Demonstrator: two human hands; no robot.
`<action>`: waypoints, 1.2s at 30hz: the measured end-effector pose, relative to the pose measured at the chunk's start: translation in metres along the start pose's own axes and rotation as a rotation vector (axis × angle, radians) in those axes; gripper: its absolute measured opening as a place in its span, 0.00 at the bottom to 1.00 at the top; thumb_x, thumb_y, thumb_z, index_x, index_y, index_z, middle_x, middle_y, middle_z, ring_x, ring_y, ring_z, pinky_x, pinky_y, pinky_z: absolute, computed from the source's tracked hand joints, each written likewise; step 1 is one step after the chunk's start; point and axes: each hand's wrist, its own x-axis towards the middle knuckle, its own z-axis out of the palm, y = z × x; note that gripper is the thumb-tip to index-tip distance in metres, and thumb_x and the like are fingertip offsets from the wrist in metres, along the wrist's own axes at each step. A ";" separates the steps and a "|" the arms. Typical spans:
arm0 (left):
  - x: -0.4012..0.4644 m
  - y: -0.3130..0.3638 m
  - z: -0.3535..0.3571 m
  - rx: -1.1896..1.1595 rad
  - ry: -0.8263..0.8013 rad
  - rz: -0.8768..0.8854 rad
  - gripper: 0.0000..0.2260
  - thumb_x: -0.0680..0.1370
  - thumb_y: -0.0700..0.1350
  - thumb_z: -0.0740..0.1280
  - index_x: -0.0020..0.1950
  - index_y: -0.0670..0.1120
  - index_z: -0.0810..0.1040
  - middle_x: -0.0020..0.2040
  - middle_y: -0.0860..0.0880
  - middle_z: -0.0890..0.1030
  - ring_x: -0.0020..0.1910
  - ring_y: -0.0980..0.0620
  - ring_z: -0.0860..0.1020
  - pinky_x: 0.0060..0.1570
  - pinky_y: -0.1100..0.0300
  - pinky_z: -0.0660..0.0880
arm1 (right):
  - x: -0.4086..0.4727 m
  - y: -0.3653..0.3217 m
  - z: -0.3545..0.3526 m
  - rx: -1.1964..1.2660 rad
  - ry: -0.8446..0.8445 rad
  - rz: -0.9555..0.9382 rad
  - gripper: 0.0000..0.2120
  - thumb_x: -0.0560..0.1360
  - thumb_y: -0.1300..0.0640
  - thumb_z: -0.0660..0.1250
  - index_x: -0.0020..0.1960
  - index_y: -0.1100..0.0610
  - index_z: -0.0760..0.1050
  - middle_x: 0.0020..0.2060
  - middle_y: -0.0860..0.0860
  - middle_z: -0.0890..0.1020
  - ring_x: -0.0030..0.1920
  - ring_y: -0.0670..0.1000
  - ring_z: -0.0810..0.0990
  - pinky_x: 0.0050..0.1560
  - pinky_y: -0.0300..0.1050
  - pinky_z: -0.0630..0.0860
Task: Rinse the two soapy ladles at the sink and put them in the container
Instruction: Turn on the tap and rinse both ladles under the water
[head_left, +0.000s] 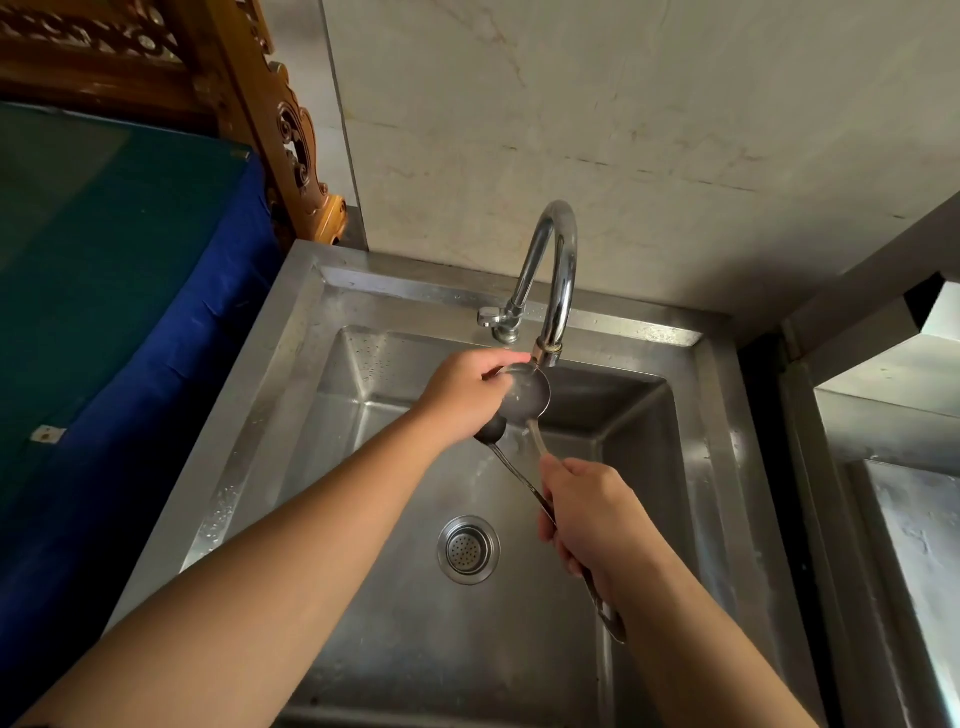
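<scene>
Two metal ladles are held over the steel sink (291, 415). The upper ladle's bowl (530, 392) sits right under the spout of the curved tap (558, 270). My left hand (467, 395) wraps its fingers over that bowl's rim. The lower ladle's dark bowl (491, 431) hangs just below my left hand, and its thin handle (519, 478) runs down to the right. My right hand (592, 514) grips both handles together; a handle end sticks out below my wrist. I cannot make out a water stream.
The drain strainer (468, 550) lies in the middle of the basin. A tap lever (491, 316) sits at the back rim. A blue-covered surface (130, 312) is on the left, and a steel counter (893, 499) is on the right.
</scene>
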 end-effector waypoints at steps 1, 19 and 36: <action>-0.003 -0.001 -0.002 -0.052 -0.037 -0.035 0.21 0.75 0.37 0.65 0.58 0.62 0.82 0.46 0.67 0.80 0.42 0.69 0.78 0.43 0.75 0.72 | 0.000 0.000 0.001 0.013 -0.007 0.007 0.20 0.81 0.52 0.56 0.36 0.61 0.73 0.19 0.51 0.75 0.14 0.48 0.65 0.17 0.36 0.63; -0.010 -0.003 0.016 -0.019 0.159 -0.026 0.10 0.70 0.47 0.78 0.50 0.53 0.87 0.40 0.57 0.84 0.41 0.58 0.81 0.41 0.70 0.73 | -0.002 0.006 0.009 -0.052 -0.043 -0.012 0.20 0.80 0.53 0.55 0.33 0.60 0.74 0.19 0.50 0.75 0.15 0.48 0.66 0.19 0.37 0.65; -0.017 -0.023 -0.009 -0.485 0.072 -0.226 0.11 0.81 0.45 0.67 0.48 0.58 0.87 0.52 0.57 0.87 0.57 0.58 0.81 0.55 0.59 0.75 | 0.013 0.007 0.006 0.319 -0.151 0.105 0.12 0.80 0.54 0.58 0.41 0.59 0.73 0.25 0.54 0.77 0.21 0.49 0.68 0.20 0.39 0.65</action>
